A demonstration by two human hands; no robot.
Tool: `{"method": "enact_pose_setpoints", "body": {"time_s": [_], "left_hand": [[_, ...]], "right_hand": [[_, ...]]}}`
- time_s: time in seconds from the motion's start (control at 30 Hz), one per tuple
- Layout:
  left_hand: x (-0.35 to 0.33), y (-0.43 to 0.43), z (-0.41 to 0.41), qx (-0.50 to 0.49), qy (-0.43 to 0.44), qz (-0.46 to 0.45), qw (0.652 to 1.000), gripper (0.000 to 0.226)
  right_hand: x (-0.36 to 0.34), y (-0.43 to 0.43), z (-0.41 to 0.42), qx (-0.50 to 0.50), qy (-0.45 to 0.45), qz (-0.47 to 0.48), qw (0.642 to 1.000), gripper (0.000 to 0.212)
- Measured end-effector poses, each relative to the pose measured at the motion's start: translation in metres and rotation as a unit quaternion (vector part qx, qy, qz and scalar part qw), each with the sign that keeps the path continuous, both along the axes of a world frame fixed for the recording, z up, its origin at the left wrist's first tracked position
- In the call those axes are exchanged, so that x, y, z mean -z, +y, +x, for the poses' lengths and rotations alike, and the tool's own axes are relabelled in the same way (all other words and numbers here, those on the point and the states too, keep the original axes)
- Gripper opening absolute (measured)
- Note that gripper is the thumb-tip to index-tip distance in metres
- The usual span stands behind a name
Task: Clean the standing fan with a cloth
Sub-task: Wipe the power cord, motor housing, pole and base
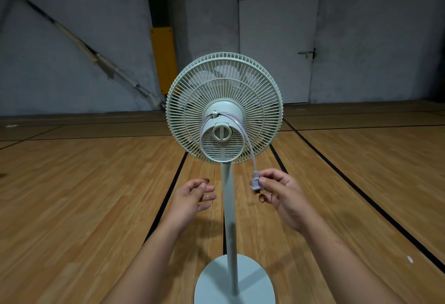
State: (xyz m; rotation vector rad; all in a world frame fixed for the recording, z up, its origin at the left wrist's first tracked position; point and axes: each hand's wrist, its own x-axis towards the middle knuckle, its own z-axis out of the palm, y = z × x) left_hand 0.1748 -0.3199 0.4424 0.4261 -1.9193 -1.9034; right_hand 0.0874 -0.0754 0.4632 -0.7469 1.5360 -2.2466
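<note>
A pale green standing fan (224, 108) faces away from me, its rear grille and motor housing (222, 135) toward the camera. Its pole (230, 207) rises from a round base (214, 282) on the floor. A light cord (248, 142) loops around the motor housing and hangs down on the right. My right hand (281, 193) pinches the grey plug (255, 182) at the cord's end, right of the pole. My left hand (192, 195) hovers left of the pole with relaxed fingers, holding nothing. No cloth is in view.
Wooden floor with black lines (361, 190) spreads all around the fan. A grey wall stands behind, with a white door (277, 48), a yellow padded post (163, 58) and a slanting pipe (79, 41).
</note>
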Motion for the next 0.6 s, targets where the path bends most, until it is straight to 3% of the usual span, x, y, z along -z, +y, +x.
{"method": "enact_pose_setpoints", "body": {"time_s": [0.27,0.47,0.6], "left_hand": [[-0.005,0.008,-0.006,0.005,-0.015,0.028,0.999,0.024],[-0.012,0.000,-0.003,0.058,0.001,0.215,0.975,0.063],[-0.013,-0.005,-0.001,0.111,0.003,0.282,0.953,0.068]], "right_hand": [[-0.024,-0.007,0.005,-0.004,-0.043,-0.110,0.993,0.018],[-0.051,-0.014,0.021,-0.026,0.002,-0.155,0.988,0.019],[-0.072,-0.017,0.023,0.003,0.040,-0.171,0.985,0.023]]}}
